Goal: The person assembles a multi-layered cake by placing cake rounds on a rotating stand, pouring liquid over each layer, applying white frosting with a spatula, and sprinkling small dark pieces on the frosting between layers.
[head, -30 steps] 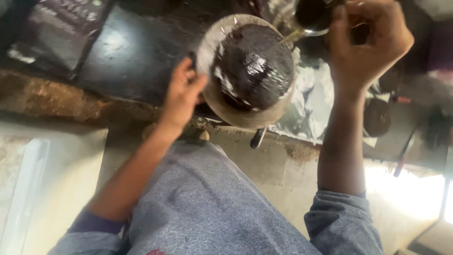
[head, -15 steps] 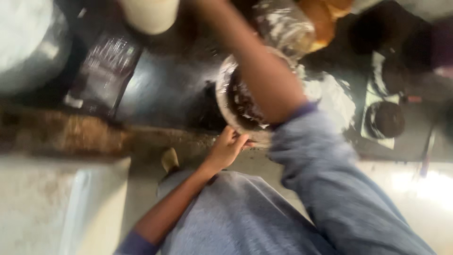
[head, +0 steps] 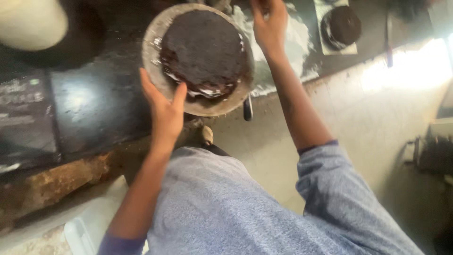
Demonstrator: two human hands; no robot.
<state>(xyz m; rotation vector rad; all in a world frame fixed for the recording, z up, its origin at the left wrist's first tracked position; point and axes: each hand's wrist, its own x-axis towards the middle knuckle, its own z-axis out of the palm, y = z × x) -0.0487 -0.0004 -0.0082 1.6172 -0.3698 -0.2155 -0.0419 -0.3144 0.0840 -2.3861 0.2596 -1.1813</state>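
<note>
A dark chocolate cake (head: 204,49) with white cream at its lower edge sits on a round grey board (head: 155,56) on the dark counter. My left hand (head: 165,107) rests on the board's near rim, fingers spread around the edge. My right hand (head: 269,21) is at the far right of the board near the top of the view, fingers curled; whether it holds anything is hidden.
A second small dark cake (head: 343,26) lies on a white sheet at the back right. White cream smears (head: 297,45) cover the counter beside the board. A dark handle (head: 247,112) sticks out under the board. A pale rounded container (head: 30,23) stands at top left.
The view has shifted and sharpened. My right arm, which reached across the cake, has pulled back to the board's right side. My left hand stays on the board's near rim.
</note>
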